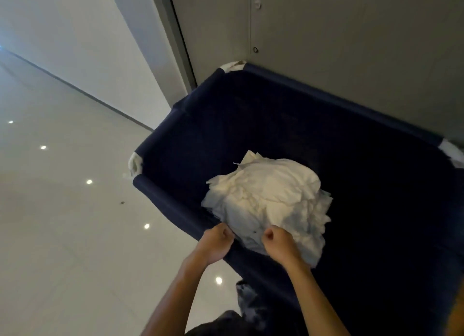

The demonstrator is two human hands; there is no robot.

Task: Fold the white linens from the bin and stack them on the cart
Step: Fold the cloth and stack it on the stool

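A big dark blue bin [173, 207] stands on a shiny white floor [62, 222]. Its far side is right up against a grey wall [351, 47]. The bin has cloth sides and a round rim. Three corners of the bin show white patches [135, 163].

The white linens [268, 195] lie inside the bin in one crumpled heap. The heap sits close to the near rim, nearer the left corner than the right one. The rest of the inside of the bin is dark, and what is down there cannot be seen.

Both arms reach in from the near side. The left hand [217, 241] is at the near rim, with its fingers curled tight on the near edge of the linens. The right hand [278, 244] is just beside it, a little further inside the bin. Its fingers are curled too, and it grips a bunch of the same white cloth. A small strip of cloth shows between the two hands. The hands are close together but do not touch.

Small round spots of light [89, 181] shine on the floor to the left of the bin.
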